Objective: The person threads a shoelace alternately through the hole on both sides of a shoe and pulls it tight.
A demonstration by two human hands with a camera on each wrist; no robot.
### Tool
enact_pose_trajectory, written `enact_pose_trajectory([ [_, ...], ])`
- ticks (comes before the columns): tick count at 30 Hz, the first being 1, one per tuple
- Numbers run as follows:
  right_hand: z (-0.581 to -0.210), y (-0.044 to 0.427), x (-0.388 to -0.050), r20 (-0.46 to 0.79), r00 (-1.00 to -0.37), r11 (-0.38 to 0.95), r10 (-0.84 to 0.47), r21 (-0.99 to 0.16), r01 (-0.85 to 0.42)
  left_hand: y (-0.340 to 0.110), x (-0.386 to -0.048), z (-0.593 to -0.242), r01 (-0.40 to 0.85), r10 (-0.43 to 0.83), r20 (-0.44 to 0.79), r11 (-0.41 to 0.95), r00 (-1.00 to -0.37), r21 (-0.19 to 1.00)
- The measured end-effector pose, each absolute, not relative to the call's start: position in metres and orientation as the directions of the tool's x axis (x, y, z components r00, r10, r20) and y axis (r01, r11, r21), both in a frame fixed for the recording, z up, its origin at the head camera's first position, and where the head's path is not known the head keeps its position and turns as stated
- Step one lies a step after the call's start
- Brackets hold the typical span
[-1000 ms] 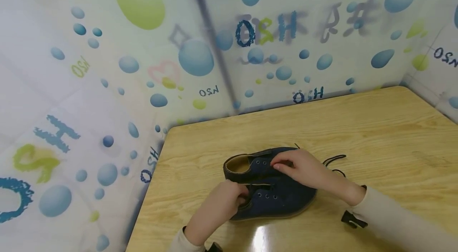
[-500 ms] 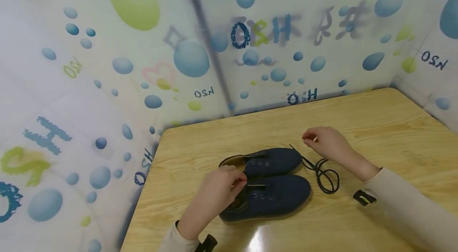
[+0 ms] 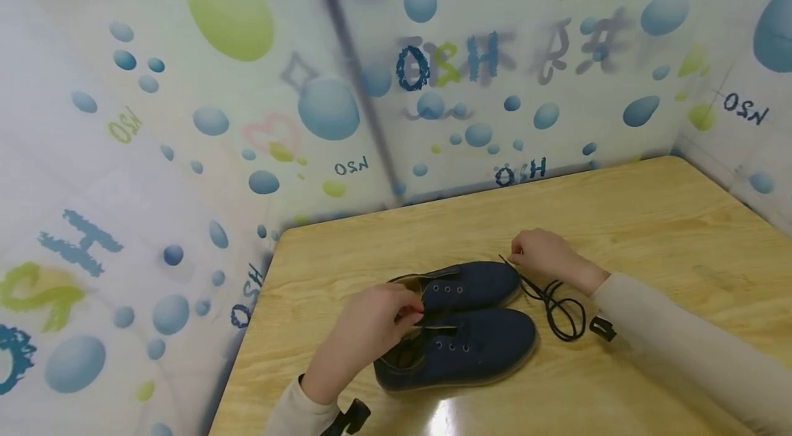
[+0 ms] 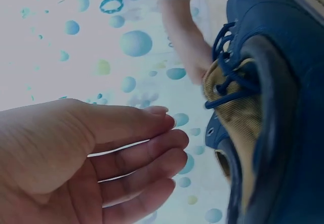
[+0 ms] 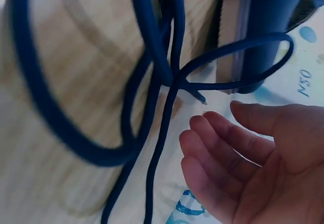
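Observation:
Two dark blue canvas shoes lie side by side, toes to the right: the far shoe (image 3: 489,282) and the near shoe (image 3: 495,346). My left hand (image 3: 371,326) hovers over their heel ends, thumb tip against the index finger and nothing held. In the left wrist view, blue laces (image 4: 234,77) cross the tan tongue of a shoe. Beyond the toes lies a loosely bundled dark blue shoelace (image 3: 550,302). My right hand (image 3: 544,254) is by the shoelace's far end; in the right wrist view its relaxed fingers (image 5: 223,138) are apart from the lace.
The shoes rest on a wooden table (image 3: 650,230), with its left edge near my left arm. A white wall sheet (image 3: 278,92) with blue and green drop prints stands behind and at the sides. Dark camera straps circle both wrists.
My right hand has moved from over the shoes out past the toes, then slightly back left toward the lace's end. The left hand has lifted off the near shoe's opening.

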State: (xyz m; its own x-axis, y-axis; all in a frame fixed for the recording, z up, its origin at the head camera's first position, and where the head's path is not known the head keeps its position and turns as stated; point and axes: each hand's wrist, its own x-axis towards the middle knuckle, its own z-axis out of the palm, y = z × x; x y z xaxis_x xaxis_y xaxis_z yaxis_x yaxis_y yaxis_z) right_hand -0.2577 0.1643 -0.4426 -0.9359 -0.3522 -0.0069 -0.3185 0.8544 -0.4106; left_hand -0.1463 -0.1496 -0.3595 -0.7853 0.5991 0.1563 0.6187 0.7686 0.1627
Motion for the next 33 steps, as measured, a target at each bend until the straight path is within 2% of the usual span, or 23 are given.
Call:
enact_pose_trajectory([
  [8, -0.450, 0.152, -0.278, -0.024, -0.950, 0.884, -0.313, -0.374, -0.281, -0.143, -0.145, -0.367, 0.640, 0.638, 0.081, 0.742, -0.766, 0.201],
  [12, -0.451, 0.151, -0.285, -0.045, -0.951, 0.897, -0.305, -0.350, -0.271, -0.143, -0.146, -0.370, 0.640, 0.637, 0.091, 0.742, -0.766, 0.199],
  [16, -0.443, 0.153, -0.287, -0.019, -0.942, 0.857, -0.335, -0.422, -0.296, -0.144, -0.148, -0.373, 0.625, 0.612, 0.133, 0.746, -0.780, 0.231],
  [19, -0.425, 0.153, -0.283, 0.035, -0.920, 0.789, -0.391, -0.502, -0.355, -0.143, -0.150, -0.374, 0.588, 0.567, 0.162, 0.749, -0.807, 0.305],
  [22, -0.399, 0.148, -0.272, 0.091, -0.875, 0.689, -0.476, -0.580, -0.435, -0.140, -0.151, -0.374, 0.531, 0.504, 0.183, 0.737, -0.844, 0.417],
  [25, -0.374, 0.136, -0.253, 0.152, -0.803, 0.558, -0.577, -0.644, -0.523, -0.135, -0.152, -0.375, 0.496, 0.454, 0.218, 0.689, -0.864, 0.528],
  [30, -0.351, 0.110, -0.217, 0.256, -0.646, 0.301, -0.719, -0.723, -0.622, -0.124, -0.153, -0.377, 0.496, 0.441, 0.281, 0.509, -0.852, 0.704],
  [33, -0.352, 0.097, -0.203, 0.337, -0.593, 0.174, -0.731, -0.749, -0.640, -0.120, -0.153, -0.379, 0.467, 0.434, 0.293, 0.377, -0.852, 0.800],
])
